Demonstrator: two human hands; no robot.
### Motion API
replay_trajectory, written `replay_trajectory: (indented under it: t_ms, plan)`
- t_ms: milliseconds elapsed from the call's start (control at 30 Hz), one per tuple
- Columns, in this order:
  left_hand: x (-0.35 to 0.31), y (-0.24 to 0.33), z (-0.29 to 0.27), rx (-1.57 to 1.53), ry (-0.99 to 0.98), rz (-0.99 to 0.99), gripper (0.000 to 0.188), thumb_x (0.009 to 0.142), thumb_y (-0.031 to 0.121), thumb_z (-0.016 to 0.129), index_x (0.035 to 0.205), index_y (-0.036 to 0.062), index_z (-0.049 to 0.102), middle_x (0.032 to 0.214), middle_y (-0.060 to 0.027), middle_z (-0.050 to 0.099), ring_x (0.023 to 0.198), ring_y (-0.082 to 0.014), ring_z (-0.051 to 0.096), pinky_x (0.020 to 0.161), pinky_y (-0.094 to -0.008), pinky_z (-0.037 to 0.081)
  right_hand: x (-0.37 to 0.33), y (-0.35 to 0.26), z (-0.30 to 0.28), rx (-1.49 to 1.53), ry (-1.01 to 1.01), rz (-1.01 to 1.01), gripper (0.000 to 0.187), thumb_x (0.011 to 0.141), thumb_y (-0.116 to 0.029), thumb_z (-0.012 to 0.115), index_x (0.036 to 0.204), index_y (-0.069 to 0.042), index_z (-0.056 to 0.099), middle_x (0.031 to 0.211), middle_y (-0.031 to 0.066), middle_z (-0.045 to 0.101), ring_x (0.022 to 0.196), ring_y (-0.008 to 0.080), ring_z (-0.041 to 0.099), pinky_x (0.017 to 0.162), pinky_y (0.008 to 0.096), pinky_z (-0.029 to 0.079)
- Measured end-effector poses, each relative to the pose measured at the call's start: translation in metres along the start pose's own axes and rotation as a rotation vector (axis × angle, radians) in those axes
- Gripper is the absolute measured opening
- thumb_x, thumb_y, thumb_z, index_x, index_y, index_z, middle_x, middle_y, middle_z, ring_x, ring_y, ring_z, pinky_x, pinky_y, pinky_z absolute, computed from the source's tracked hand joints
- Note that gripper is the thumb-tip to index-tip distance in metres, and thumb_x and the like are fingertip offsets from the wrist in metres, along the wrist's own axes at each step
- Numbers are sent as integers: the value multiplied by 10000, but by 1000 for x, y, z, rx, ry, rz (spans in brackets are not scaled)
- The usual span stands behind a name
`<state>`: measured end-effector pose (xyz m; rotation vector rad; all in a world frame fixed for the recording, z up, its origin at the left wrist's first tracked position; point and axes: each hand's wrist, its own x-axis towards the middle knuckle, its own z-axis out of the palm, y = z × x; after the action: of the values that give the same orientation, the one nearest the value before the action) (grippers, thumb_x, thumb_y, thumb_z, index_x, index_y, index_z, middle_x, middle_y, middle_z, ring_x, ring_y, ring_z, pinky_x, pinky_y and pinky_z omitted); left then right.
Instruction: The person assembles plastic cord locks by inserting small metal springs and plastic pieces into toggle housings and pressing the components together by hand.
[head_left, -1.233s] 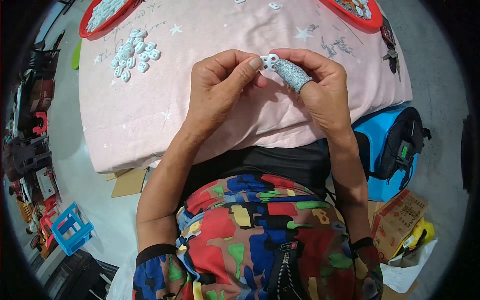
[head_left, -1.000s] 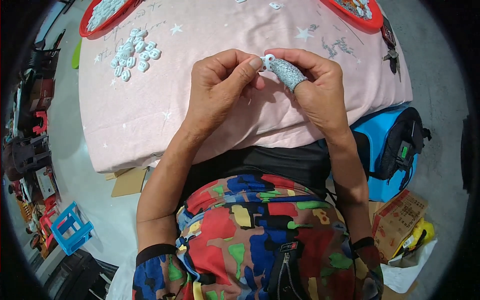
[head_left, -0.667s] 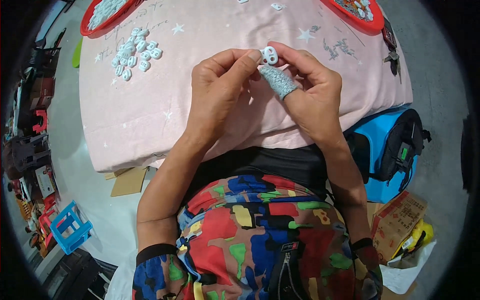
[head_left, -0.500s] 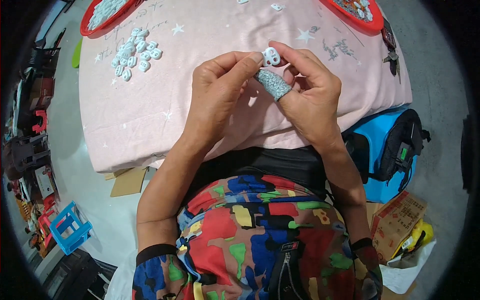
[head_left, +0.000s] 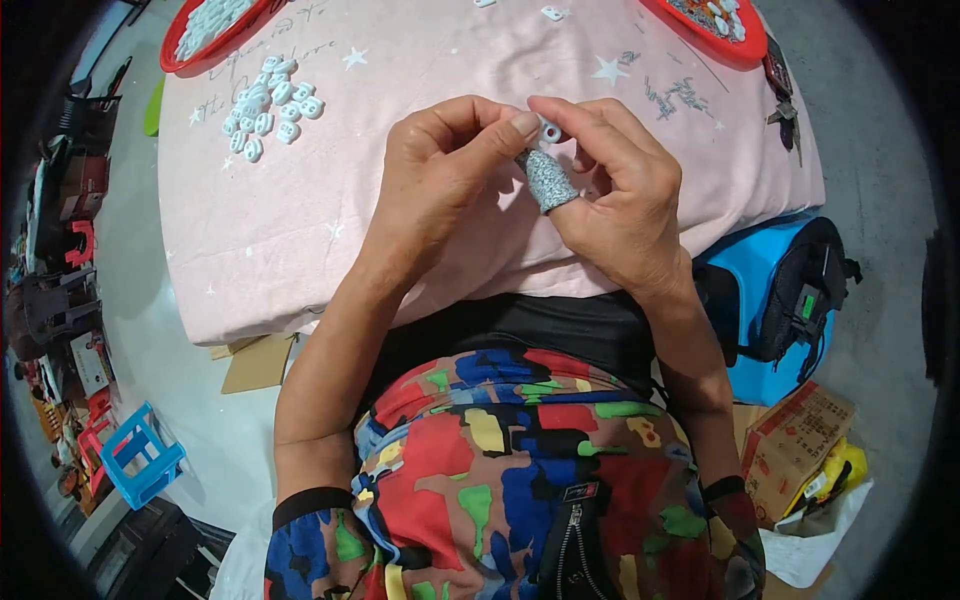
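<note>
Over the near middle of the cloth, a small white plastic piece with two round holes, like a cord lock (head_left: 550, 131), is pinched between both my hands. My left hand (head_left: 432, 175) has thumb and index finger closed on its left side, covering much of it. Against the other side rests the index finger of my right hand (head_left: 632, 195). A grey knitted finger cover (head_left: 549, 184) wraps the right thumb, just beneath the piece. To the left lies a loose pile of similar white cord locks (head_left: 262, 105). Small metal springs (head_left: 680, 96) are scattered to the right.
The pink star-printed cloth (head_left: 290, 240) covers the table. Red bowls stand at its far corners: the left bowl (head_left: 168, 58) holds white pieces, the right bowl (head_left: 752, 52) mixed small parts. Keys (head_left: 787, 118) lie by the right edge. A black bag (head_left: 800, 290) sits on something blue.
The white cord lock has turned and dropped slightly; less of it shows between my fingers. My right thumb in its grey cover has tilted more upright.
</note>
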<state>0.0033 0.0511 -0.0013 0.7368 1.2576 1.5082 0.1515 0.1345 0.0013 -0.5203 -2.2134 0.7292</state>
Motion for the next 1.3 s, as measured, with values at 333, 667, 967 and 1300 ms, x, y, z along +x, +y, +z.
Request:
replay_trajectory:
  t_ms: [333, 667, 967, 1300]
  plan:
    - [-2, 2, 0, 3, 12, -32, 178, 885, 210, 682, 903, 32, 680, 758, 5, 643, 637, -49, 554, 582, -185, 425, 3, 2, -2, -186, -30, -88, 489, 705, -2, 760, 1181, -39, 650, 879, 78, 622, 723, 165, 623, 604, 271, 517]
    - [-1, 2, 0, 74, 10, -85, 157, 896, 234, 683, 859, 82, 684, 671, 77, 555, 578, 1, 435, 525, -153, 316, 8, 2, -11, -244, -185, -118, 351, 734, -36, 741, 1073, -11, 655, 810, 96, 607, 678, 216, 632, 587, 297, 505]
    - [-1, 1, -11, 72, -75, -95, 184, 867, 240, 704, 864, 56, 703, 756, 34, 635, 657, -20, 492, 579, -178, 357, 14, 3, -18, -255, -241, -166, 336, 740, -55, 725, 1062, -31, 633, 763, 106, 588, 661, 263, 620, 579, 346, 487]
    - [-2, -1, -10, 25, -87, -103, 185, 860, 251, 709, 851, 66, 700, 758, 34, 636, 658, -29, 506, 588, -181, 366, 20, 6, -23, -288, -374, -230, 233, 748, -103, 700, 931, -32, 576, 738, 122, 568, 646, 298, 600, 557, 387, 460]
